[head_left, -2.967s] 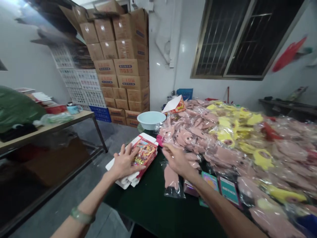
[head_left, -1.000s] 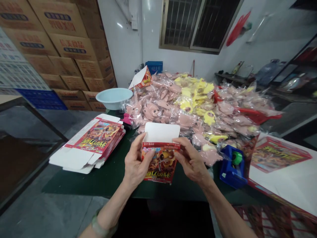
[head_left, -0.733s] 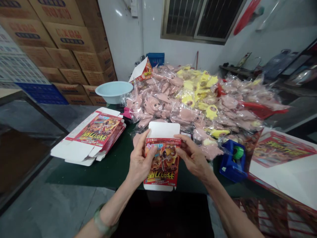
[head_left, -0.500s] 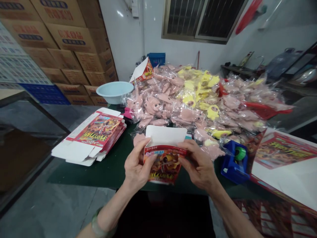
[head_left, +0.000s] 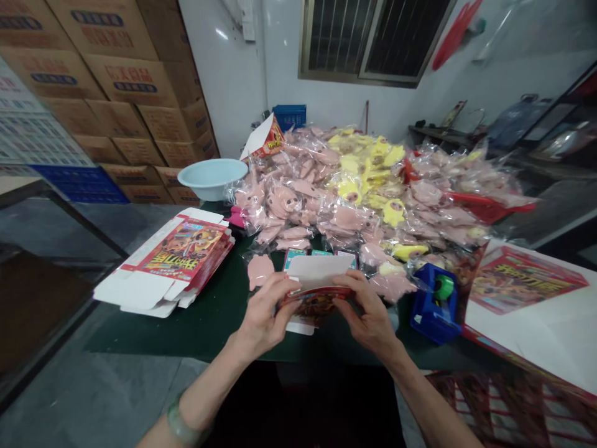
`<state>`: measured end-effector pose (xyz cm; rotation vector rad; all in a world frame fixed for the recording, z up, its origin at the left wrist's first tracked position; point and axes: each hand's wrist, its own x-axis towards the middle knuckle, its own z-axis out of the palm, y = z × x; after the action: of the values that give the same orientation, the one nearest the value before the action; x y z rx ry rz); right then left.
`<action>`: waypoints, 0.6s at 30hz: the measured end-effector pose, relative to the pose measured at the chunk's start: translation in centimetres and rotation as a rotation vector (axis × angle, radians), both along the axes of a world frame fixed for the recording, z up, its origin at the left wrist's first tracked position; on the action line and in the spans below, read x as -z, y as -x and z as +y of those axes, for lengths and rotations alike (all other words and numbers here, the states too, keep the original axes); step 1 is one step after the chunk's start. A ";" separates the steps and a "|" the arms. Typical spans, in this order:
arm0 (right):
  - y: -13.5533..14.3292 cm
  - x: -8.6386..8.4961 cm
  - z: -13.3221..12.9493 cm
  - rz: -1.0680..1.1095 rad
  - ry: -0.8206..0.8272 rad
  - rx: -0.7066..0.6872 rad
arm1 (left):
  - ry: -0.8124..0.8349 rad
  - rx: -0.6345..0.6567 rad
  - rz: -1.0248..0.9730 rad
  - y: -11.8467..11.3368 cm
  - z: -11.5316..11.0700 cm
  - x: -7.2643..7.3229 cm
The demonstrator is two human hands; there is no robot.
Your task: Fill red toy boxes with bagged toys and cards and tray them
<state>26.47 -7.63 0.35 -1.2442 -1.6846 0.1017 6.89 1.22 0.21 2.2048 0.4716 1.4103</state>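
Observation:
Between my two hands is a small red printed carton [head_left: 317,306] with a white flap standing up at its far side and another white flap at the near end. My left hand [head_left: 269,306] pinches its left edge, thumb in front and fingers behind. Gripping the right edge the same way is my right hand [head_left: 368,311]. Just beyond the carton lie several small teal and purple packets [head_left: 321,254], partly hidden by the flap. A bagged pink plush toy [head_left: 260,272] lies beside my left fingers.
A stack of flattened red cartons [head_left: 181,249] lies at the left. Bagged pink and yellow toys [head_left: 345,180] are heaped behind, near a pale blue basin [head_left: 213,177]. At the right are a blue tape dispenser [head_left: 436,305] and a large open carton [head_left: 532,317].
The carton has tipped so its printed front is foreshortened, and its lower white flap shows. My hands have turned with it. The packets behind are now visible.

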 end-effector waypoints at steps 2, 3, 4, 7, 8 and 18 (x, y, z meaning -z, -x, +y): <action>0.0 0.1 -0.2 -0.007 -0.012 -0.013 | -0.017 -0.014 -0.039 -0.4 0.1 -0.1; 0.2 0.0 -0.2 -0.007 -0.023 -0.025 | -0.022 -0.046 -0.077 -0.5 0.1 -0.3; 0.4 -0.2 -0.2 0.004 -0.035 -0.039 | -0.019 -0.092 -0.111 -0.6 0.1 -0.5; 1.3 -0.8 -0.1 0.103 -0.037 -0.061 | 0.080 -0.228 -0.158 -0.7 -0.5 -1.1; 1.6 -1.0 0.0 0.163 -0.020 -0.059 | 0.149 -0.248 -0.172 -0.7 -0.8 -1.1; 1.7 -1.4 0.5 0.532 0.224 -0.249 | 0.726 0.192 -0.401 0.2 -1.6 -1.2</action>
<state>24.81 -7.10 1.71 -1.0402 -1.3700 0.7250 6.66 -0.42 1.38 1.3198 0.5062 1.2672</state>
